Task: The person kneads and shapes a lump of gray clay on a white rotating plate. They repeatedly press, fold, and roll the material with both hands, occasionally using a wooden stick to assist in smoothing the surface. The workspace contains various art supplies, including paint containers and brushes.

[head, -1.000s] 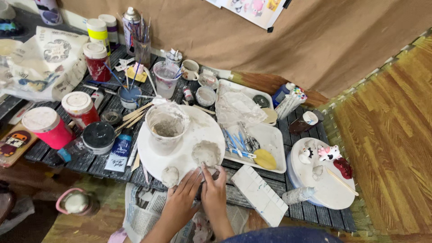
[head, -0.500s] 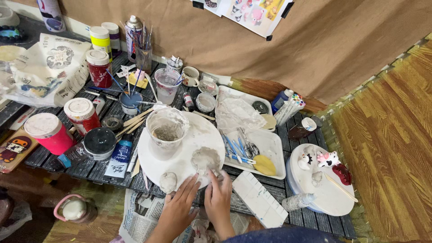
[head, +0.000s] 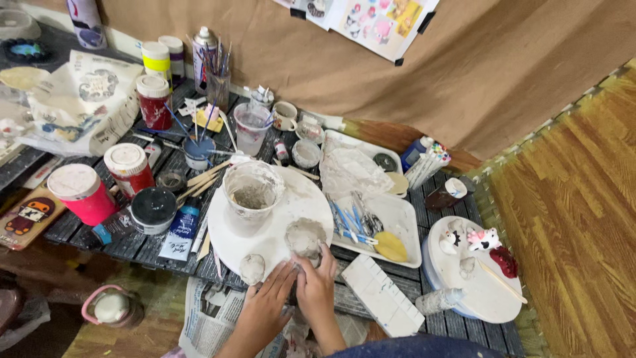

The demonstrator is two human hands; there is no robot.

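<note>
Fingertips of both hands meeting at the near edge of a grey clay lump point(head: 304, 237) — pressed against its rim rather than spread wide. Left hand point(head: 265, 311) reaching up from below, fingers held close together and extended, tips touching the lump's lower left side. Right hand point(head: 318, 292) just beside it, fingers curled and closed around the lump's near right edge, thumb side touching the left hand. Impossible to tell whether anything small is pinched between the two.

Lump resting on a round white board point(head: 271, 219), near its front right edge. On the same board, a smaller clay ball point(head: 252, 267) to the left of the hands, apart from them, and a clay-smeared plastic cup point(head: 252, 192) standing upright behind.

Right of the board — a white tray point(head: 397, 215) holding blue-handled tools point(head: 348, 219) and a yellow sponge point(head: 391, 246). Near the right hand, a white ridged block point(head: 383, 295) lying aslant on the dark slatted table point(head: 132, 245). Farther right, a round white stand point(head: 477, 292) carrying small painted figurines point(head: 483, 238). Left of the board, a black-lidded jar point(head: 154, 209), a pink tub point(head: 83, 193) and red jars with white lids point(head: 129, 169). Newspaper point(head: 212, 315) lying below the table edge, under the wrists.
</note>
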